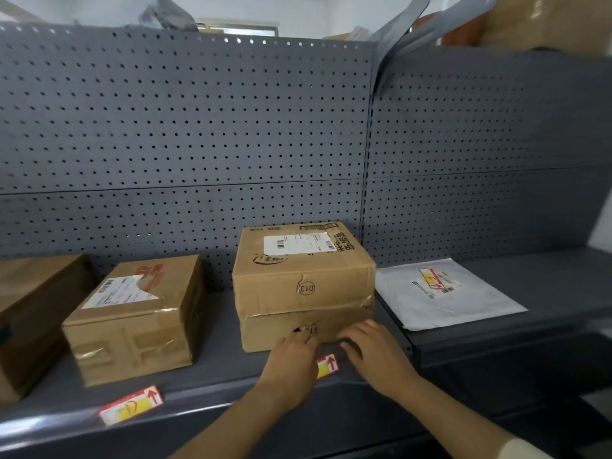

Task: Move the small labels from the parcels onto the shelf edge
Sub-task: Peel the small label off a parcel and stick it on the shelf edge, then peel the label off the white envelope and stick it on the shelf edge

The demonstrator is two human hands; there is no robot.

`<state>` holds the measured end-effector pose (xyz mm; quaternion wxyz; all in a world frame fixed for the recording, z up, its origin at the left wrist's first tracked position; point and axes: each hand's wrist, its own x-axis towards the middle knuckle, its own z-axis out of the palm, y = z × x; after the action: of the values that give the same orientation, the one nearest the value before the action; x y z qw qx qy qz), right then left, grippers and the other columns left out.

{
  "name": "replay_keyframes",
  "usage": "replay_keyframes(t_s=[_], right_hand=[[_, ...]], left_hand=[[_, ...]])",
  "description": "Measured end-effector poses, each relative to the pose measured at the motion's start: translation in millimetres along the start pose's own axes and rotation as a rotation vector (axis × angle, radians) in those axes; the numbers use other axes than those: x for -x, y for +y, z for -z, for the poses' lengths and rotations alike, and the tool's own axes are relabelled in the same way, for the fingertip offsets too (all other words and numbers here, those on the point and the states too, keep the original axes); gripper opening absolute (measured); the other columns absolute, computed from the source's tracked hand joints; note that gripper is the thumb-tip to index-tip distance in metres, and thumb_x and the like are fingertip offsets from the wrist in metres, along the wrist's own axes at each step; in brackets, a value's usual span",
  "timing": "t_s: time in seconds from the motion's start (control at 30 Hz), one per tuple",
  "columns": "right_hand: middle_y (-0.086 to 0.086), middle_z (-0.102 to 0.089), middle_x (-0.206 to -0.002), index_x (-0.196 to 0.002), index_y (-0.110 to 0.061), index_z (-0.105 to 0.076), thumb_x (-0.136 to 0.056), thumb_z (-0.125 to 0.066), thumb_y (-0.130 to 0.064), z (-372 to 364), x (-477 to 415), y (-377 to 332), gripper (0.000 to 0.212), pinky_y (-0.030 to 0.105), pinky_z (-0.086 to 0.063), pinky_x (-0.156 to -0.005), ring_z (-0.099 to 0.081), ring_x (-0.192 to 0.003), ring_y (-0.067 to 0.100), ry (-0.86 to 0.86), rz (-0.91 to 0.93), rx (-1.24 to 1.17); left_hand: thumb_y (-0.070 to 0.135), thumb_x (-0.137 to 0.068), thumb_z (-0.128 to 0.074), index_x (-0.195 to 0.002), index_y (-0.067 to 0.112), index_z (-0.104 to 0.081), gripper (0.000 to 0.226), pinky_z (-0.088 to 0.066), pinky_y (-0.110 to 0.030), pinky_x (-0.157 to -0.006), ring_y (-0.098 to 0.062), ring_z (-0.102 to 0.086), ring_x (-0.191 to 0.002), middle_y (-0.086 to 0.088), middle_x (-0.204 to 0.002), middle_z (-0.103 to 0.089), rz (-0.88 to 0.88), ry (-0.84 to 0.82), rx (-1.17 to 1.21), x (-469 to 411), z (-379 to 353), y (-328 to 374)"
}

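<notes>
Far out to the left of my hands, a dark brown box (36, 313) sits cut off by the frame, and beside it a taped carton (135, 318) stands back from the front lip, which leaves a bare strip of shelf (212, 379) ahead of it. On that strip, well left of my left hand, a red-and-yellow label (131, 405) lies flat on the shelf edge with its arrow aimed at the carton, so I judge that one done. My left hand (291, 362) rests palm down on the shelf, fingertips touching the lower front of the stacked cartons marked 013 (303, 283); I cannot tell whether it pinches anything, as the fingers hide their own tips. Between my two hands a second label (327, 365) lies on the shelf just before the stack, half covered by the left hand, and I judge I am pressing it down there. My right hand (374, 351) lies spread and flat, fingers curled against the stack's lower right corner, likely steadying it. Right of that hand the shelf steps at a seam, and beyond it a white mailer bag (443, 294) lies flat, a third label (432, 277) not yet lifted from its top. The shelf in front of that bag is open, with free room to reach across.
</notes>
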<state>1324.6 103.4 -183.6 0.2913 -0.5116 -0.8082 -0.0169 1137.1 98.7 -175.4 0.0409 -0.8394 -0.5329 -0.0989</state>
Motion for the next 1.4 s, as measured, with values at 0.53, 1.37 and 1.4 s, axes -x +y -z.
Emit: replay_keyframes(t_s=[0.53,1.37,1.4], right_hand=[[0.003,-0.068,-0.103,-0.096,-0.018,-0.066,-0.09,-0.051,-0.021,91.3,50.5,105.3,0.016,0.037,-0.044,-0.09,-0.052,-0.103,0.024,-0.085,-0.407,0.315],[0.013,-0.06,-0.113,-0.111,-0.006,-0.058,-0.09,-0.06,-0.029,43.5,-92.2,294.6,0.031,0.037,-0.051,-0.088,-0.057,-0.105,0.028,-0.019,-0.778,-0.05],[0.014,-0.06,-0.113,-0.11,-0.006,-0.057,-0.088,-0.062,-0.032,40.0,-98.4,295.8,0.035,0.037,-0.051,-0.087,-0.057,-0.104,0.029,-0.033,-0.799,-0.052]], left_hand=[[0.014,-0.092,-0.047,-0.12,0.015,-0.05,0.029,-0.044,-0.035,-0.093,-0.024,-0.05,-0.113,-0.007,-0.123,-0.053,-0.352,-0.018,0.294,-132.6,3.5,127.0],[0.011,-0.092,-0.039,-0.123,0.014,-0.052,0.034,-0.041,-0.033,-0.093,-0.025,-0.049,-0.111,-0.007,-0.126,-0.051,-0.112,-0.094,0.162,-276.3,-69.8,167.6],[0.011,-0.092,-0.039,-0.123,0.014,-0.052,0.033,-0.04,-0.033,-0.092,-0.025,-0.048,-0.111,-0.008,-0.125,-0.051,-0.111,-0.091,0.156,-277.4,-70.9,167.7]])
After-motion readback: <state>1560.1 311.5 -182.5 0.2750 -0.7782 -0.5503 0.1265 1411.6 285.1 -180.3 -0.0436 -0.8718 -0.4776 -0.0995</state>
